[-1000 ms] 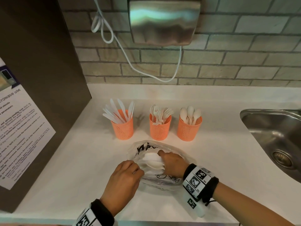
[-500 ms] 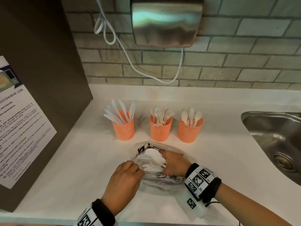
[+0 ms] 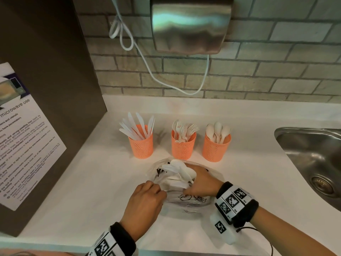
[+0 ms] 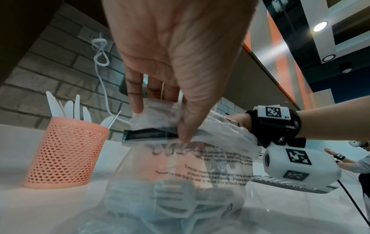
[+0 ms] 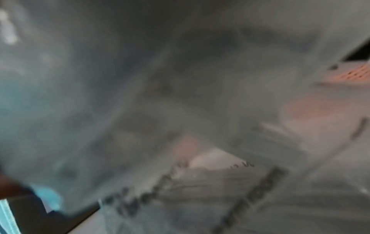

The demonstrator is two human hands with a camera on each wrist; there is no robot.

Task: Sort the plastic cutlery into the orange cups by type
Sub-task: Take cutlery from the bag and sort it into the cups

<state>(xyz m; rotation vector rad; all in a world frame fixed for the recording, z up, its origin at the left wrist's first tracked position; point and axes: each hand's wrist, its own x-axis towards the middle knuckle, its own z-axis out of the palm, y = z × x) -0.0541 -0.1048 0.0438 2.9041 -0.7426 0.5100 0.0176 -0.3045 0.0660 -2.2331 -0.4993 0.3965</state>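
Our left hand [image 3: 143,202] pinches the clear bag's [image 4: 180,182] rim; our right hand [image 3: 201,182], just beside, grips white cutlery [image 3: 180,169] inside (three orange cups [image 3: 182,146] stand beyond).

White cutlery bundle [image 3: 180,171] higher from bag [image 3: 186,200]

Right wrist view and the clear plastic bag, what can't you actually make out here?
- Right wrist view: blurred grey; the clear plastic bag fills it, no fingers visible.
- Head view: the right hand reaches into the bag; its fingertips are hidden by white plastic cutlery, so its grip is unclear.
- Left wrist view: the left hand pinches the bag's mouth; cutlery inside shows only as haze.
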